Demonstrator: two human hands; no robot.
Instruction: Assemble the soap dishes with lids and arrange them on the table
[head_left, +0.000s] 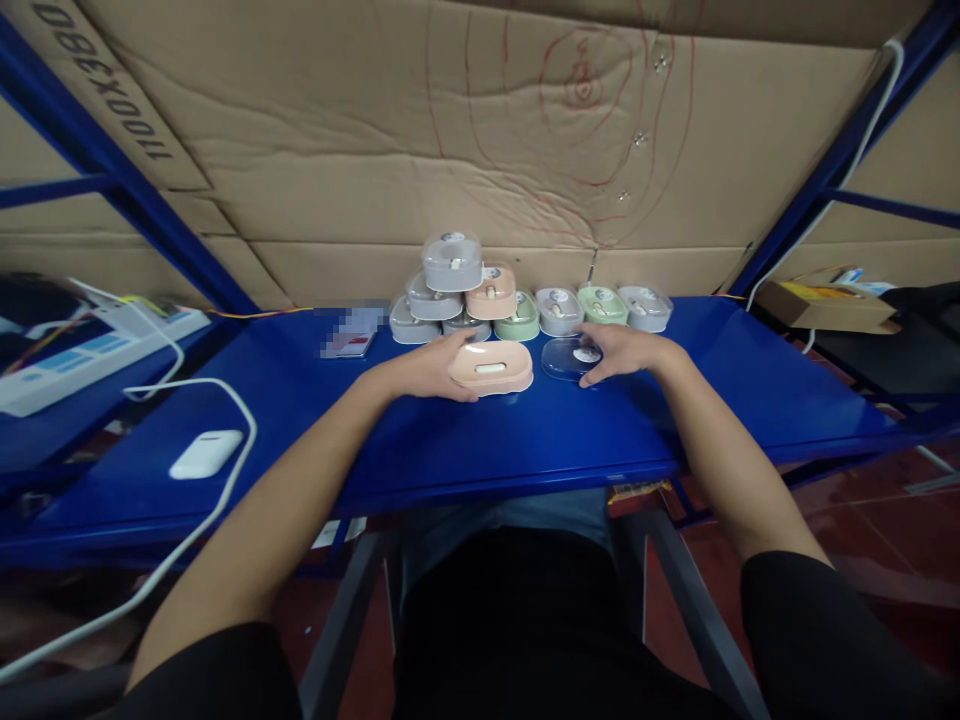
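My left hand [433, 368] grips the left end of a peach oval box [507, 362], with the thumb behind it and the fingers at its front side. The box has no lid on, and a small white oblong piece shows on its top. To its right, my right hand [626, 352] holds a clear lid [561, 362] by its right end, between thumb and fingers. A round sticker marks the lid, which is low over the table or on it; I cannot tell which. Box and lid are apart.
Behind my hands, lidded boxes stand stacked, a grey box [452, 265] on top. More boxes, among them a green box [604, 306], line up to the right. On the blue table [570, 440] lie a white earbud case [207, 454] and a white cable [251, 425]. Cardboard [337, 130] closes the back.
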